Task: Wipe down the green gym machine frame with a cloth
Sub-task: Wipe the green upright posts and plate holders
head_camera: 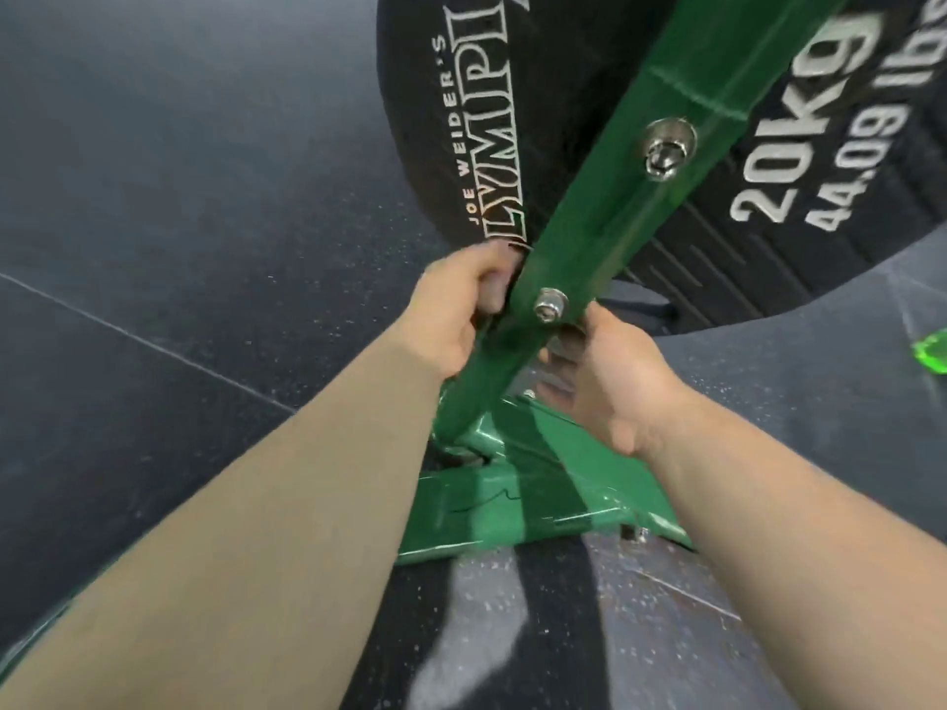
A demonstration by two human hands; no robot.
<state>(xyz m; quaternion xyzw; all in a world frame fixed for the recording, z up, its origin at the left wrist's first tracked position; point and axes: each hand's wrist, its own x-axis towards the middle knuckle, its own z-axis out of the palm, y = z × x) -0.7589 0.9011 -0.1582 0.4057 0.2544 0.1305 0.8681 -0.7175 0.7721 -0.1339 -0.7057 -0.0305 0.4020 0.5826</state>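
frame post [604, 217]: showing glossy green, running up from between the fingers
base plate [512, 509]: gleaming green with pale scuffs, lying below the fingers
bolts [551, 303]: shining silver, sitting just beside the fingers
weight plate [563, 69]: showing black with silver-white lettering and ribbed lines, above the fingers
floor [153, 222]: showing dark grey with fine pale speckling
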